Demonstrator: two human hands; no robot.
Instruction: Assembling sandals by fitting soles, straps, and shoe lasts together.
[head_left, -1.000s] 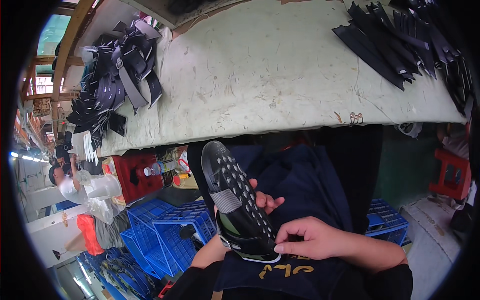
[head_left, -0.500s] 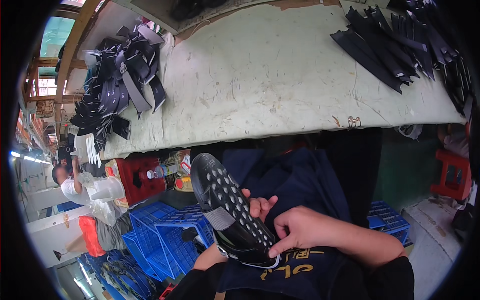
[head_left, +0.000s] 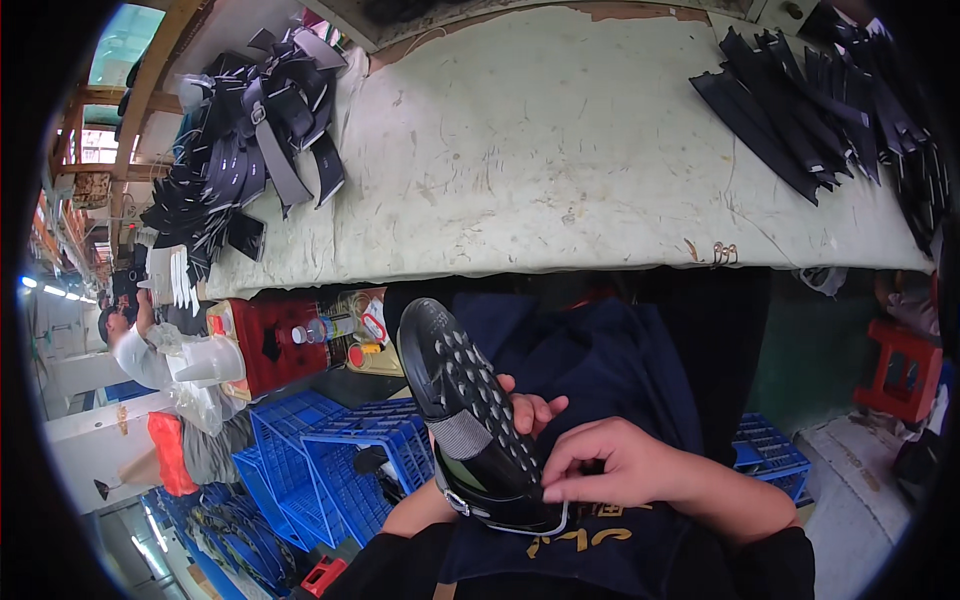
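Observation:
A black shoe (head_left: 505, 420) with rows of silvery oval spots is held upright over my lap, its rounded toe end upward. A grey textured band crosses its middle, and a strap with a shiny buckle runs round the lower end. My left hand (head_left: 533, 410) is wrapped round the shoe from behind; only its fingertips show past the right edge, while the palm is hidden. Beside the lower right edge, my right hand (head_left: 608, 462) has thumb and forefinger pinched against the shoe's rim. Whether something small sits between them cannot be made out.
A pale covered workbench (head_left: 500, 160) spans the front, with dark straps (head_left: 270, 130) heaped left and black strips (head_left: 790, 110) right. Blue crates (head_left: 350, 450), a red box (head_left: 270, 345) with a bottle (head_left: 315, 332), and a person (head_left: 135, 345) are left; a red stool (head_left: 895, 370) is right.
The shoe has tilted and shifted slightly rightward, showing more of its buckle. My right hand has moved slightly right, its fingers drawn closer to the thumb. The whole view has shifted a little.

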